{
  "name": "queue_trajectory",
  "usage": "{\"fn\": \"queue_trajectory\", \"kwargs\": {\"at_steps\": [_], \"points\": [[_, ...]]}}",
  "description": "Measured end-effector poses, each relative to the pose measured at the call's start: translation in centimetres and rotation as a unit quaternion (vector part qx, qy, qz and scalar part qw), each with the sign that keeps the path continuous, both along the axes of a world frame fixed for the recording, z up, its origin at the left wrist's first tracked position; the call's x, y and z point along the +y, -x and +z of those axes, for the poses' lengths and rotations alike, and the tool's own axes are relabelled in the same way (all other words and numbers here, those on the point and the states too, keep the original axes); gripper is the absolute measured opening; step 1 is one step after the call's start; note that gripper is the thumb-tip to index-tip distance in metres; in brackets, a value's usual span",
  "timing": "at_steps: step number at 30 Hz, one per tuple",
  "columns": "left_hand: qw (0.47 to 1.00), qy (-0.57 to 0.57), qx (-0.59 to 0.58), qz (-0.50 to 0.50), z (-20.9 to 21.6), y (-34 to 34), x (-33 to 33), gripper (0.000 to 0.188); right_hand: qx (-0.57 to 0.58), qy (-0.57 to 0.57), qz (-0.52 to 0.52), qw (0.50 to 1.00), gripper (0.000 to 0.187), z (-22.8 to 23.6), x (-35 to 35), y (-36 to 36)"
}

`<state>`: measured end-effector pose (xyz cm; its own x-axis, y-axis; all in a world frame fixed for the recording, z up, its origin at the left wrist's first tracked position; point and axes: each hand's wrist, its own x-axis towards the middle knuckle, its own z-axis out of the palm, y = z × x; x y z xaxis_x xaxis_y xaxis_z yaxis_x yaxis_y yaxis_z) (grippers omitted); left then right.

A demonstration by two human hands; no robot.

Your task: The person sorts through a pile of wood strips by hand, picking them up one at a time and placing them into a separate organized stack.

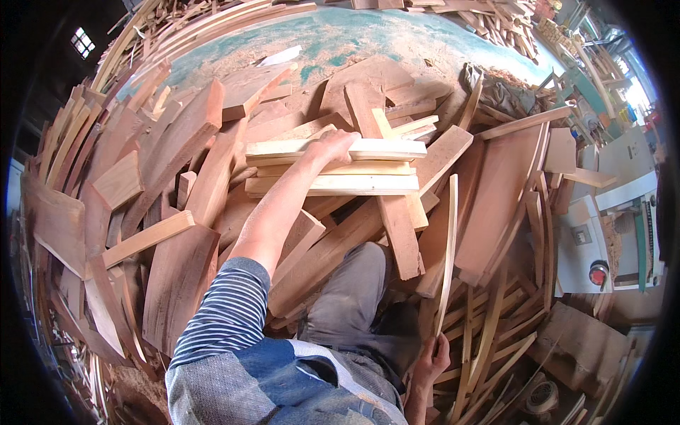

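My left hand (333, 147) reaches out over a small stack of pale wooden strips, its fingers curled over the far edge of the top strip (386, 148). More pale strips (361, 185) lie just below it, on reddish-brown planks. Low on the right, my right hand (430, 360) is closed around the lower end of a long thin wooden slat (448, 251), which stands nearly upright and bows slightly. A crossing brown board (399, 237) pokes out from beneath the stack, beside my knee.
Loose planks (173, 152) heap up along the left. Wide brown boards (499, 191) lean on the right, with thin offcuts (489, 333) below. A white machine with a red button (598, 274) stands at far right. Sawdust covers the green surface (340, 35) at the back.
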<state>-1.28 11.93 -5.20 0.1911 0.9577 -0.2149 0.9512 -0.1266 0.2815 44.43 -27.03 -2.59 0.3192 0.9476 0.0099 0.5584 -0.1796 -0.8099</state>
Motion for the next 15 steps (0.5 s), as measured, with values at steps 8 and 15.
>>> {"fn": "queue_trajectory", "kwargs": {"at_steps": [8, 15], "points": [[0.995, 0.048, -0.069, -0.047, -0.1, 2.2, 1.0, 0.059, 0.042, 0.039, -0.012, 0.998, 0.021, -0.9, -1.2, 0.2], [0.996, 0.046, -0.008, -0.078, 1.5, 2.2, 0.5, 0.063, 0.042, 0.045, -0.01, 0.998, 0.023, -0.5, -0.9, 0.4]]}}
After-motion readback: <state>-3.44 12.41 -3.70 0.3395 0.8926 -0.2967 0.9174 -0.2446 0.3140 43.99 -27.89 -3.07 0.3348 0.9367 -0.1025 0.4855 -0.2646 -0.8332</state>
